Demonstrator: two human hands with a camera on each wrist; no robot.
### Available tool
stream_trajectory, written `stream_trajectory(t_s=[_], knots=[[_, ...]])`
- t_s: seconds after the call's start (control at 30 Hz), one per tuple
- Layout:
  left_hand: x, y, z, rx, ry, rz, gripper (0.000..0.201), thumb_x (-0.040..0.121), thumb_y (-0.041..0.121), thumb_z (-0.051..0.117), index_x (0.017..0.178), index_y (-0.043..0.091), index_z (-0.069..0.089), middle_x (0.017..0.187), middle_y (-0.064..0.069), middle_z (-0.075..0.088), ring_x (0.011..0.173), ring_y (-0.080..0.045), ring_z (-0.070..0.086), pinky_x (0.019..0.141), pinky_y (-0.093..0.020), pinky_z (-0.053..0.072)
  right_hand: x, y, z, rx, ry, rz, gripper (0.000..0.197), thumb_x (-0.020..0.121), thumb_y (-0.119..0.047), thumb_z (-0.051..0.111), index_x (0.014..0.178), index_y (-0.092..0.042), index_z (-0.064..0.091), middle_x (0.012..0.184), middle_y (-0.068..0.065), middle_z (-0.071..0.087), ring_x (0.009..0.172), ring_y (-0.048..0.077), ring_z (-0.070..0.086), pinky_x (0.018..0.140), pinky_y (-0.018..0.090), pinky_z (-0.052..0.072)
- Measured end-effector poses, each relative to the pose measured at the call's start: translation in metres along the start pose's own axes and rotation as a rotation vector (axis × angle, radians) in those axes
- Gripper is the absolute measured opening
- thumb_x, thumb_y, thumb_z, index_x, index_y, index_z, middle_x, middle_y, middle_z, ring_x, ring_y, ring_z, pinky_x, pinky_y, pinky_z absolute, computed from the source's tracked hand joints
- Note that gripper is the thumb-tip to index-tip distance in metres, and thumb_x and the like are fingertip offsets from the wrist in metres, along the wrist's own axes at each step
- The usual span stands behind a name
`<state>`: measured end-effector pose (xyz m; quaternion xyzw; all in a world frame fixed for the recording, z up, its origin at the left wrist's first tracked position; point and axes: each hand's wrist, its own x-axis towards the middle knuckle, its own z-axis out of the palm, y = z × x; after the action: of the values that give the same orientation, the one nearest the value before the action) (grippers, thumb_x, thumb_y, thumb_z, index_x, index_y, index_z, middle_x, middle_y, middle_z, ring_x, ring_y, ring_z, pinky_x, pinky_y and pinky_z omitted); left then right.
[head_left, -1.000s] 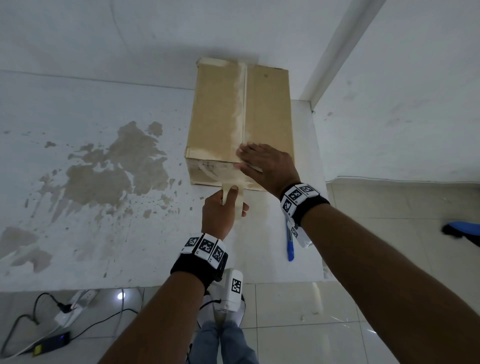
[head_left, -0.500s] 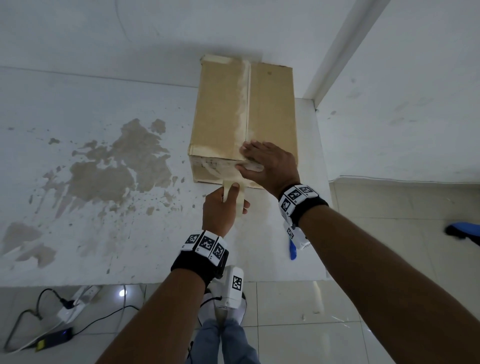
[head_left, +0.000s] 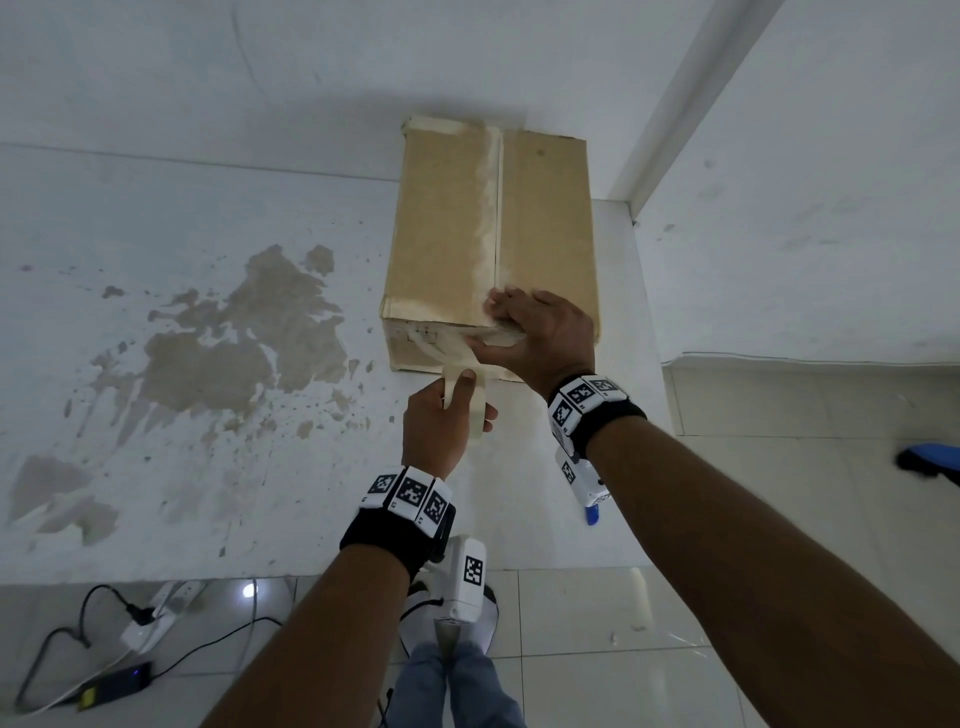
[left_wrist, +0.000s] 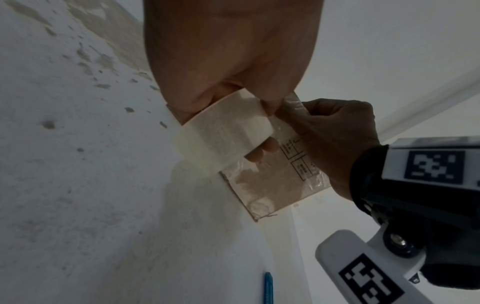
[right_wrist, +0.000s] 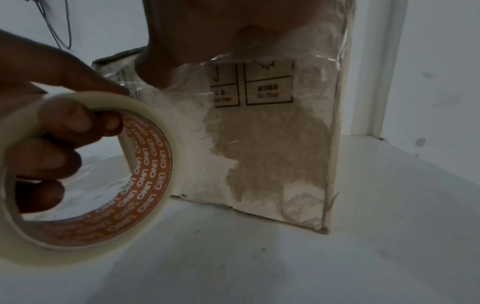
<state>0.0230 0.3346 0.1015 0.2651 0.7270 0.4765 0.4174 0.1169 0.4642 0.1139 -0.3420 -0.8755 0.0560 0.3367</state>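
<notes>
A brown cardboard box (head_left: 457, 218) stands on the white table (head_left: 156, 467), against the back wall, with old tape along its top seam. My left hand (head_left: 457, 410) grips a roll of clear tape (head_left: 475, 410) just in front of the box, fingers through the core (right_wrist: 145, 164). A strip of tape (head_left: 457, 358) runs from the roll (left_wrist: 223, 135) up onto the box's front face (right_wrist: 272, 154). My right hand (head_left: 535, 338) rests on the near top edge, fingertips on top and thumb (right_wrist: 161, 67) pressing the tape on the front face.
A blue pen-like tool (head_left: 592, 514) lies on the table near its front edge, below my right wrist. A wall corner stands right of the box. A power strip (head_left: 150, 618) with cables lies on the tiled floor. A large brown stain (head_left: 234, 353) marks the table's left half.
My right hand's fingers have drawn back from lying flat on the box top to its near edge, and the thumb now presses the front face. The left hand and roll have barely moved.
</notes>
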Motion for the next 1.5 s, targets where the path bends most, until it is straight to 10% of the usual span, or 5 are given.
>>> stream_trajectory(t_s=[0.53,0.77,1.03,1.3,1.5], knots=[[0.002,-0.002,0.001,-0.005,0.010,-0.032,0.042,0.101,0.039,0.047,0.076,0.015,0.072,0.063,0.003,0.076,0.060,-0.014,0.073,0.069,-0.030,0.056,-0.001,0.002,-0.009,0.050,-0.080,0.056,0.042,0.066,-0.050,0.084,0.095,-0.020,0.078,0.102,-0.009,0.078,0.103,0.011,0.072,0.088,0.031,0.058],[0.003,0.004,0.002,-0.003,0.018,-0.061,0.043,0.100,0.039,0.047,0.082,0.008,0.071,0.067,-0.001,0.077,0.056,-0.007,0.070,0.056,-0.016,0.045,-0.002,0.006,-0.012,0.060,-0.135,0.045,0.038,0.066,-0.025,0.072,0.104,-0.020,0.077,0.112,-0.010,0.075,0.111,0.013,0.069,0.087,0.034,0.059],[0.001,0.007,0.002,-0.028,0.019,-0.049,0.038,0.101,0.037,0.049,0.077,0.015,0.068,0.067,-0.002,0.076,0.053,-0.006,0.068,0.051,-0.010,0.045,0.003,-0.004,-0.008,0.071,-0.090,0.171,0.033,0.063,-0.048,0.079,0.085,-0.024,0.075,0.086,-0.013,0.077,0.081,0.010,0.072,0.064,0.024,0.057],[0.000,0.008,0.003,-0.052,0.019,-0.063,0.038,0.100,0.038,0.050,0.071,0.020,0.066,0.067,-0.004,0.076,0.057,-0.013,0.069,0.058,-0.023,0.047,0.000,0.004,-0.011,0.080,-0.120,0.094,0.034,0.065,-0.030,0.074,0.097,-0.019,0.079,0.101,-0.008,0.078,0.097,0.017,0.073,0.074,0.036,0.061],[-0.003,0.006,0.001,-0.072,0.026,-0.037,0.033,0.100,0.034,0.050,0.076,0.021,0.069,0.065,-0.004,0.076,0.057,-0.019,0.070,0.071,-0.036,0.057,0.001,-0.005,-0.007,0.091,-0.084,0.213,0.034,0.061,-0.045,0.081,0.088,-0.023,0.079,0.096,-0.010,0.078,0.091,0.011,0.073,0.077,0.024,0.057]])
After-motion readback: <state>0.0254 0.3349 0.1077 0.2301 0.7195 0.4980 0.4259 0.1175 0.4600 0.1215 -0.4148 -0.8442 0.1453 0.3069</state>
